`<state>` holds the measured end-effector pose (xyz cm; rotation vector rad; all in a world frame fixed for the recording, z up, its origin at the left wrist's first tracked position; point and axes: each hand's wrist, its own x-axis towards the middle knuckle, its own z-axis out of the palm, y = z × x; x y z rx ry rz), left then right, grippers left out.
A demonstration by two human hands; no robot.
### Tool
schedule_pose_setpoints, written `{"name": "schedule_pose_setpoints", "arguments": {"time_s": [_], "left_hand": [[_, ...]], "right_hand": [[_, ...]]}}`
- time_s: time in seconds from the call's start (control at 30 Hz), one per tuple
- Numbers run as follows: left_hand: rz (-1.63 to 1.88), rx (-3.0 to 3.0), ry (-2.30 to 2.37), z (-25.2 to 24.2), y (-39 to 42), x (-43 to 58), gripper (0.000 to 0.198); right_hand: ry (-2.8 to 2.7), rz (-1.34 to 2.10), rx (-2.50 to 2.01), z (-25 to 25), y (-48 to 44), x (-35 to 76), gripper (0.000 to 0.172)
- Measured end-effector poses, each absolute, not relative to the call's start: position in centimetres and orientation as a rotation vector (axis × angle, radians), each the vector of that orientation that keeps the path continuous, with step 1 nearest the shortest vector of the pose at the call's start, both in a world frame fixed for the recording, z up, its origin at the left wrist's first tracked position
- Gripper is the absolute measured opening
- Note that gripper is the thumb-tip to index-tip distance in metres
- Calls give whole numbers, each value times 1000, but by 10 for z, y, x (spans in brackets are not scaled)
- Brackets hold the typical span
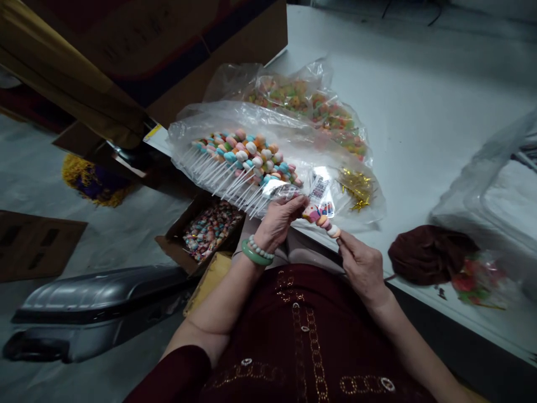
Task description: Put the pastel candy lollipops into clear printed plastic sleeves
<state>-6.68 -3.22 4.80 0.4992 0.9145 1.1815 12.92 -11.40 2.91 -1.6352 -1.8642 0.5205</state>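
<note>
Candy skewer (330, 226) is held up btwn both hands, over the front edge of the worktop (413, 117), pink, orange & white pcs in a row w/ printed film (311, 213) at its L end; can't tell if film goes all the way round. L hand (283, 219), w/ green bangle (257, 255) & beads on wrist, pinches that end, thumb to fingers; R hand (361, 262) pinches the opp. end w/ fingertips. Just behind: clear printed packets (320, 189), gold twist ties (359, 189) to their R, & a pile of candy skewers (251, 152) to the L, white sticks toward the person, all on clear plastic. Farther back, bag of green/orange candies (293, 95) nr big cardboard box (251, 39). Far R, brown cloth (430, 253). Below worktop, L: open carton of wrapped candies (212, 228), then grey suitcase (104, 291) on floor.
</note>
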Motion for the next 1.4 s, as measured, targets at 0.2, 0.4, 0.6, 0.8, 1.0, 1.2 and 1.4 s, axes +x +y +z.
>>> {"name": "schedule_pose_setpoints", "arguments": {"time_s": [0.2, 0.4, 0.6, 0.8, 1.0, 1.2, 1.4], "left_hand": [[1129, 554, 862, 40, -33, -66, 27], [1070, 675, 812, 35, -34, -63, 28], [1042, 600, 833, 28, -29, -75, 34], [1108, 533, 917, 24, -30, -67, 39], [1161, 343, 819, 25, -32, -57, 38], [1211, 457, 850, 20, -37, -52, 34], [1115, 539, 862, 24, -37, -54, 29]], "right_hand": [[-1429, 1308, -1601, 30, -113, 124, 29], [-826, 1866, -1412, 30, -103, 112, 33], [-1002, 1658, -1488, 21, -100, 112, 27], [-1681, 656, -1651, 18, -111, 105, 27], [-1444, 1070, -1620, 18, -101, 94, 27], [-819, 1660, -1509, 19, -93, 86, 31], [-1375, 1072, -1633, 14, -99, 86, 25]]}}
